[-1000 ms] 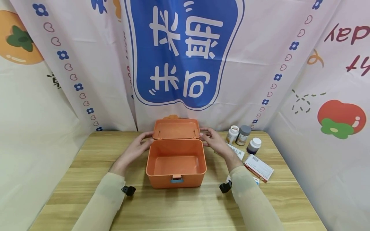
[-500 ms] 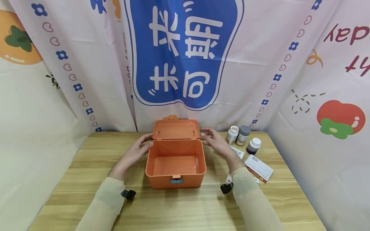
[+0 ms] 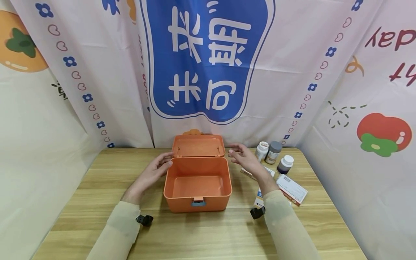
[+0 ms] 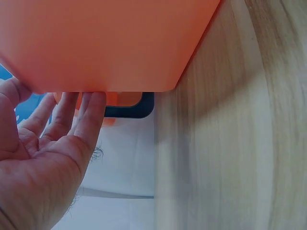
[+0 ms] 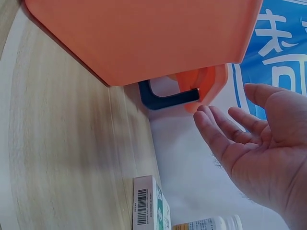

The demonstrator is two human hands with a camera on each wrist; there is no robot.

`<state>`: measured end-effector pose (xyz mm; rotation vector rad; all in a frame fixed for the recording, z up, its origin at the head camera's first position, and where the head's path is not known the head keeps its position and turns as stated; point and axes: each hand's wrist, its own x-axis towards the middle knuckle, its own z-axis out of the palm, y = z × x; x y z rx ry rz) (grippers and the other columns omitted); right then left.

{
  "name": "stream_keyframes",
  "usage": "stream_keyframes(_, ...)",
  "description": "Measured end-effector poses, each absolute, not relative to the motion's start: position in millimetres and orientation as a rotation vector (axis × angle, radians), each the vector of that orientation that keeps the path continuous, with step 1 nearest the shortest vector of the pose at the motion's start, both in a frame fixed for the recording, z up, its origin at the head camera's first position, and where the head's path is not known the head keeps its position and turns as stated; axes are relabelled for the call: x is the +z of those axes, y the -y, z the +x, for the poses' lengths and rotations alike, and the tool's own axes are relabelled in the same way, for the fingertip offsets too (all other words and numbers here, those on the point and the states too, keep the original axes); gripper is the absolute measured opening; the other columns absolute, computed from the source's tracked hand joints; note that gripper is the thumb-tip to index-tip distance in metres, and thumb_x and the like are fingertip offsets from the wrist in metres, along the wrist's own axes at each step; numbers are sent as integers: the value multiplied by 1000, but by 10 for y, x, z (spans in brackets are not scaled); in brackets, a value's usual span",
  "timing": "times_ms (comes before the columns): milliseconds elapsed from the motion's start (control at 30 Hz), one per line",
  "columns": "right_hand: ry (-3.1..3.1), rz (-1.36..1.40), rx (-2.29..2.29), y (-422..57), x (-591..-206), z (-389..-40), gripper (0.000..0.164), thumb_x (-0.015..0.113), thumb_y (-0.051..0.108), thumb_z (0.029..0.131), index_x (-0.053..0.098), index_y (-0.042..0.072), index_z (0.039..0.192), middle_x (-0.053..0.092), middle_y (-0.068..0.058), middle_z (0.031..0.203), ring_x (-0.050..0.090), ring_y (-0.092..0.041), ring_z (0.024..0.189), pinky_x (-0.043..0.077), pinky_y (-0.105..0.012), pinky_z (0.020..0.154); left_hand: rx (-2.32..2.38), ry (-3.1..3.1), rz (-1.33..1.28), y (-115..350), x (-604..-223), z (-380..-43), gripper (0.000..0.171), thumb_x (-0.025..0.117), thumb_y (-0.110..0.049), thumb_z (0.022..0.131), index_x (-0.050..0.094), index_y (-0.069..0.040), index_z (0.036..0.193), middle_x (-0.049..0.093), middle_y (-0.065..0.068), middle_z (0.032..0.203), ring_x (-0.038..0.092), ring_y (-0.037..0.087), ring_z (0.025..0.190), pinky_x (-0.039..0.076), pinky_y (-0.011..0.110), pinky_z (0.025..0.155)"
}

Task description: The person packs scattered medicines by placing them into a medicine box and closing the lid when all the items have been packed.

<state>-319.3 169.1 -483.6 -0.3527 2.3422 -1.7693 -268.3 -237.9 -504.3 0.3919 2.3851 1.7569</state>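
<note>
An orange storage box (image 3: 211, 204) with a blue front latch (image 3: 198, 203) stands on the table, its lid (image 3: 198, 145) tipped back and its inside bare. My left hand (image 3: 152, 172) is at the box's back left corner, fingers fairly straight. In the left wrist view its fingertips reach behind the box's edge, and the thumb is by the side wall. Right of the lid, my right hand (image 3: 248, 162) hovers apart from the box, fingers loosely bent and holding nothing. A dark handle (image 5: 168, 99) shows behind the box in the right wrist view.
Right of the box stand a white bottle (image 3: 261, 151), a grey-capped bottle (image 3: 273, 152) and a dark bottle with a white cap (image 3: 285, 164). Several medicine boxes, one a white box (image 3: 292, 188), lie nearby, partly behind my right arm. A printed curtain (image 3: 130, 90) hangs behind the table (image 3: 195, 238).
My right hand has drawn away from the lid's side toward the right, uncovering more of a medicine box under the arm. The left hand has shifted slightly; the orange box stays in place.
</note>
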Motion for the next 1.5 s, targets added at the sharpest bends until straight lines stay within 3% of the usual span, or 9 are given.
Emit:
stream_keyframes(700,-2447,-343,-1764,-1918,-4759,-3214,55,61,18,123,49,-8,170,57,-40,164,61,-57,154,57,-60,129,1812,-2310,373,2397,-5078,-2666,60,54,-26,127,39,-6,181,53,33,172,58,50,157,60,29,115)
stream_keyframes(1000,-2535,-302,-1757,-2013,-4709,-3237,56,62,19,123,50,-9,170,60,-39,165,63,-54,154,59,-54,127,1814,-2307,351,2397,-5077,-2672,60,54,-27,127,39,-6,182,54,33,169,59,49,155,60,34,117)
stream_keyframes(1167,-2590,-285,-1726,-2075,-4650,-3206,56,62,21,123,50,-6,171,61,-35,164,64,-51,154,59,-48,127,1817,-2305,343,2392,-5073,-2668,60,55,-27,127,40,-6,182,55,33,167,60,47,154,60,33,116)
stream_keyframes(1400,-2642,-244,-1702,-2193,-4591,-3187,57,62,23,123,49,-1,174,60,-28,170,63,-47,156,56,-54,130,1797,-2328,343,2388,-5075,-2669,60,55,-27,127,41,-7,181,56,32,165,62,44,151,60,33,116)
stream_keyframes(1500,-2655,-233,-1715,-2249,-4594,-3204,57,63,20,122,49,-1,173,61,-28,169,63,-48,156,57,-49,127,1791,-2334,342,2390,-5074,-2669,60,55,-27,127,40,-6,181,56,33,165,62,44,150,60,36,117)
